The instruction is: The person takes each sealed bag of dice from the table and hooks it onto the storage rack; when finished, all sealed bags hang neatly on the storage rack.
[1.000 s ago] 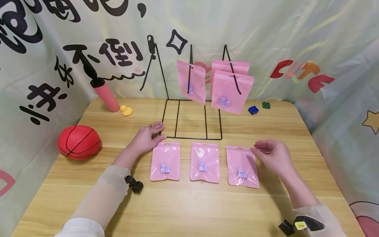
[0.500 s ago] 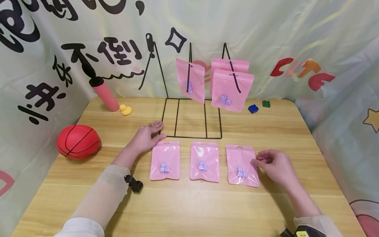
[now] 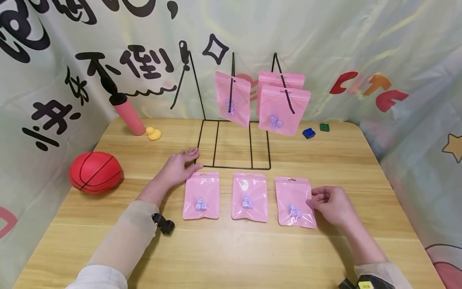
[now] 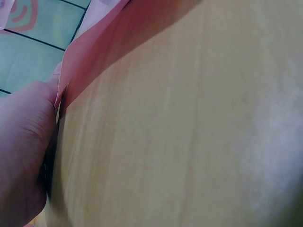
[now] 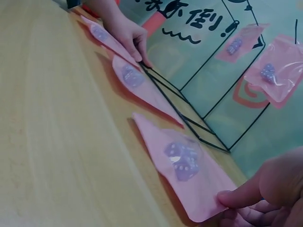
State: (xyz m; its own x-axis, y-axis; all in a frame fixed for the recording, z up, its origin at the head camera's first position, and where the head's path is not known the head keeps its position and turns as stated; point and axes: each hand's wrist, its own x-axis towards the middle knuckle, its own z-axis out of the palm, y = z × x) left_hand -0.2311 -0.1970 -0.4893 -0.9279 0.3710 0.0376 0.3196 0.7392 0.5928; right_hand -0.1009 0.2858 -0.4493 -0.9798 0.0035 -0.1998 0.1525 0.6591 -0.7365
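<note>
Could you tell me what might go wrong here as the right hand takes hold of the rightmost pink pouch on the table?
The right hand only pinches the rightmost pouch at its edge, so the slick film might slip out. The loose dice inside may shift and tilt it when lifted. The wire rack looks light; only the left hand steadies its base, so a bump could swing the hanging pouches.

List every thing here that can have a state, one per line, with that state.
Right pouch: flat on the table, right edge pinched by the right hand.
Middle pouch: flat, untouched.
Left pouch: flat, top corner beside the left hand.
Left hand: resting flat at the wire rack base corner.
Hanging pouches: three, on the rack's hooks.
Rack: upright.
Red ball: at rest.
Pink pump: leaning on the backdrop.
</note>
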